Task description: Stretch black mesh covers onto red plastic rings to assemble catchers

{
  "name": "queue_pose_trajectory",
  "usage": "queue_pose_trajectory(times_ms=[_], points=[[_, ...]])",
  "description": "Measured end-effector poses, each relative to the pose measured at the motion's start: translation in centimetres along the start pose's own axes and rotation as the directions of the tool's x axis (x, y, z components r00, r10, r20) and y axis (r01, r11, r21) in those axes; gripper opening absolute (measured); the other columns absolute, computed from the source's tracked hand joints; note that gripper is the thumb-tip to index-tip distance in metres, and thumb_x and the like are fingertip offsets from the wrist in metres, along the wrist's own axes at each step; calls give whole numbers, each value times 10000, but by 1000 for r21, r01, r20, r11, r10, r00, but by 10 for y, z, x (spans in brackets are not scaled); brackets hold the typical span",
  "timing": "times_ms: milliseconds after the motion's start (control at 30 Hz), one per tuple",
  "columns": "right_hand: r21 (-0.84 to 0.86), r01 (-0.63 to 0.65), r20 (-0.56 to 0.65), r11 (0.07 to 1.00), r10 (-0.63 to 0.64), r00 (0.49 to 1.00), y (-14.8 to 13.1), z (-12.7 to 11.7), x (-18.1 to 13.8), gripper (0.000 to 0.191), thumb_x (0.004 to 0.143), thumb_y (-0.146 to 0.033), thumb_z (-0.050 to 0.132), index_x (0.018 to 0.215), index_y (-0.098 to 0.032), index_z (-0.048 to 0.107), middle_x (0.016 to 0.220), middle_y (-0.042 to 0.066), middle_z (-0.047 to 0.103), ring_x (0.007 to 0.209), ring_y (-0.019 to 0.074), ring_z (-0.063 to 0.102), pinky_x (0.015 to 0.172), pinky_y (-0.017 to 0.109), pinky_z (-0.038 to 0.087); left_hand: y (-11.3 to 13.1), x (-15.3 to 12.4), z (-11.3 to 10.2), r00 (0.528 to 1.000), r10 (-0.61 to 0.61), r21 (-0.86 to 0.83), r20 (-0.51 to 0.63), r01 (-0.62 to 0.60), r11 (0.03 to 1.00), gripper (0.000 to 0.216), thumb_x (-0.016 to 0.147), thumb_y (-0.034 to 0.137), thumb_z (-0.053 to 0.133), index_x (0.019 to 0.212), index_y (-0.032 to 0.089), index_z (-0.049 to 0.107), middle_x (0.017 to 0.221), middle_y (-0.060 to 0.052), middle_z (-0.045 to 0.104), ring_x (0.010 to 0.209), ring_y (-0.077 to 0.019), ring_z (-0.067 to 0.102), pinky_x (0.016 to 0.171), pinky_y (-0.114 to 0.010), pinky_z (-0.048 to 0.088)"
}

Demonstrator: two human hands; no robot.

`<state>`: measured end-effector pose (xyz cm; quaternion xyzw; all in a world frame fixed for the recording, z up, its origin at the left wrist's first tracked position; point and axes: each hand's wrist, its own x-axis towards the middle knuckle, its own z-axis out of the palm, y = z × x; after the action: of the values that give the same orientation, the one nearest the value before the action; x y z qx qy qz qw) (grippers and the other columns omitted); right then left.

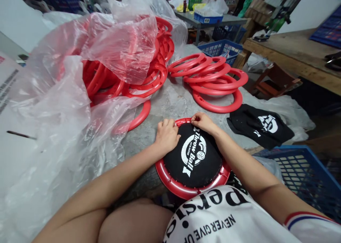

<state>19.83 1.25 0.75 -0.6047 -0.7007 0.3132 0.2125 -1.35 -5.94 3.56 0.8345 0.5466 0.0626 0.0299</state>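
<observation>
The grip of your left hand [167,134] is closed, its fingers curled over the upper left rim of a red plastic ring [170,183], with the thumb lying toward the black mesh disc [204,172] that fills it. The grip of your right hand [203,123] is narrow: thumb and forefinger pinch the disc's edge at the top of the rim, just beside the left hand. A short stretch of bare red rim shows between your two hands.

The ring sits right in front of you, at the near edge of the grey surface [165,106], its lower side close against your white shirt [210,218]. The white "Throw Ball" print on the disc runs at a slant.

Beyond your right hand, a loose stack of bare red rings [213,92] lies overlapping on the surface. Near it, to your right, is a crumpled black fabric cover [245,124] with a similar white print. To your left, a large clear plastic bag [119,44] drapes over a heap of more red rings [105,79]. A blue plastic crate [287,150] stands by your right arm.
</observation>
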Motion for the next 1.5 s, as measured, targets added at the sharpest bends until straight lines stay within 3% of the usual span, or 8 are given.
queue_pose_trajectory(times_ms=[167,300,400,667,1033,1167,1367,1500], points=[[-34,-19,-21,999,18,1000,3,-1,-5,61,780,-139,638,775,-187,676,831,15,702,737,140,622,727,233,457,9,9,-4,999,-20,-76,32,22,997,92,904,245,621,966,202,674,1112,-113,648,1124,-307,547,961,-444,421],[-88,-10,-51,996,6,999,2,-1,-6,58,796,-150,635,776,-186,677,906,49,703,811,165,625,758,253,448,13,17,-14,974,-153,-175,169,183,968,163,925,219,555,1066,212,638,984,-96,718,946,-287,664,839,-398,471],[-102,-7,-60,995,1,998,2,-1,-6,64,804,-154,630,792,-191,681,918,53,701,842,177,625,785,266,443,8,23,-17,951,-223,-251,216,274,928,222,895,215,599,1115,220,630,992,-85,741,932,-281,690,776,-363,472],[-118,-4,-63,993,-3,998,0,-2,-8,61,813,-168,634,792,-194,684,921,48,707,855,174,630,780,254,444,-1,30,-18,929,-254,-429,269,352,832,286,822,153,679,1105,200,669,854,-23,750,746,-188,687,716,-293,481],[-93,-7,-44,996,3,999,0,-2,-9,76,819,-162,616,823,-192,686,946,50,703,869,186,623,813,283,440,6,20,-6,956,-209,-267,208,261,928,262,873,213,642,1134,227,644,1004,-70,761,973,-290,703,812,-366,500],[-99,-13,-48,995,8,999,-1,-3,-10,76,816,-159,619,817,-192,687,950,50,701,887,188,621,825,283,437,9,17,-3,967,-182,-204,176,217,954,289,906,191,553,1184,208,630,1151,-112,740,1029,-319,696,843,-402,512],[-52,-19,-44,998,17,999,2,-2,-8,83,800,-144,634,838,-187,694,951,44,706,847,169,617,799,267,454,1,20,-3,969,-213,-289,127,242,926,308,909,154,509,1176,219,649,1088,-89,749,1005,-265,698,875,-357,511],[-63,23,-50,998,-26,998,-5,-11,-6,123,804,-165,659,916,-183,705,1016,60,710,944,197,623,892,301,462,-5,23,-5,956,-270,-342,118,294,893,324,884,132,530,1175,204,653,1040,-84,750,996,-247,693,892,-341,504]])
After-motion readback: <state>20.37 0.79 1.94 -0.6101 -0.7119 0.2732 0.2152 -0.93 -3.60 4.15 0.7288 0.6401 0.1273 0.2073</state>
